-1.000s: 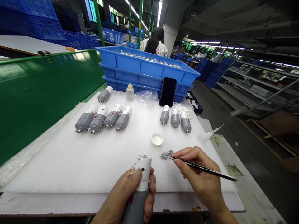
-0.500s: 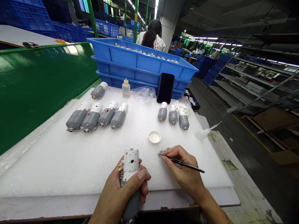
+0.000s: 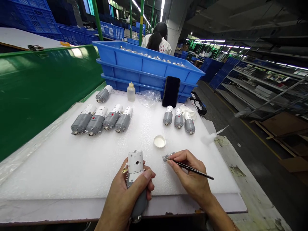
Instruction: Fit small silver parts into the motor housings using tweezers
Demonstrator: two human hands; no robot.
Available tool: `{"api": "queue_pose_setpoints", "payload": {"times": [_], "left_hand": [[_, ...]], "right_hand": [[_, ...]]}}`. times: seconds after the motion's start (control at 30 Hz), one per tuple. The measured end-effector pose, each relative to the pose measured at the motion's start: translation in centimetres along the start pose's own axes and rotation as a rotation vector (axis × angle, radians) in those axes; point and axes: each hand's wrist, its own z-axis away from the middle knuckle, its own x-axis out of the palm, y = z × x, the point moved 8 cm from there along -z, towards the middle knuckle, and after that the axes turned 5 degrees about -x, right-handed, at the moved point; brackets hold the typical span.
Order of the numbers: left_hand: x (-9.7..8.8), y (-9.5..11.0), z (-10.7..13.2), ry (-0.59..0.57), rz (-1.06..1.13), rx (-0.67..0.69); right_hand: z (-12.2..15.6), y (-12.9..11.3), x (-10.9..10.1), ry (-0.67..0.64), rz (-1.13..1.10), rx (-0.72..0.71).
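Wrapped round a grey-and-white model spacecraft module (image 3: 136,163) is my left hand (image 3: 127,192), near the front edge of the table. The module's white end points up and away, with a dark round hole in its side. My right hand (image 3: 190,173) pinches a pair of dark tweezers (image 3: 192,169), their tips at a small pile of tiny silvery parts (image 3: 168,156) on the white foam sheet (image 3: 72,170). Just beyond that pile lies a shallow white cap (image 3: 159,141) with whitish contents.
Several similar modules (image 3: 96,123) lie at the left, and three modules (image 3: 178,119) at the right. Behind them are a small bottle (image 3: 131,92), clear plastic (image 3: 149,97), an upright phone (image 3: 171,91) and stacked blue bins (image 3: 144,69). A white dropper bottle (image 3: 209,138) lies right. A person (image 3: 157,38) sits beyond.
The module in my left hand has turned and tilted slightly. My right hand has shifted a little to the right, with the tweezer tips still at the small parts.
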Motion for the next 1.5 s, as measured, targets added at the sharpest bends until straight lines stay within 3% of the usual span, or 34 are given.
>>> {"api": "queue_pose_setpoints", "payload": {"times": [0.33,0.53,0.77,1.0,1.2,1.5], "left_hand": [[0.0,-0.1,-0.1,0.006,0.043,0.004],[0.3,-0.1,-0.4,-0.044,0.100,-0.007],[2.0,-3.2,0.4,-0.197,0.512,-0.356],[3.0,-3.5,0.7,-0.249,0.664,-0.432],[2.6,-3.7,0.5,-0.250,0.665,-0.419],[2.0,-4.2,1.0,-0.136,0.706,-0.470]], "right_hand": [[-0.2,0.0,0.4,-0.002,0.015,-0.034],[0.2,-2.4,-0.5,0.040,-0.049,-0.109],[0.8,-6.1,-0.6,0.024,-0.313,-0.224],[0.9,-6.8,-0.3,0.025,-0.416,-0.235],[1.0,-7.3,-0.8,0.091,-0.287,-0.246],[2.2,-9.0,0.2,-0.001,0.073,-0.388]]}}
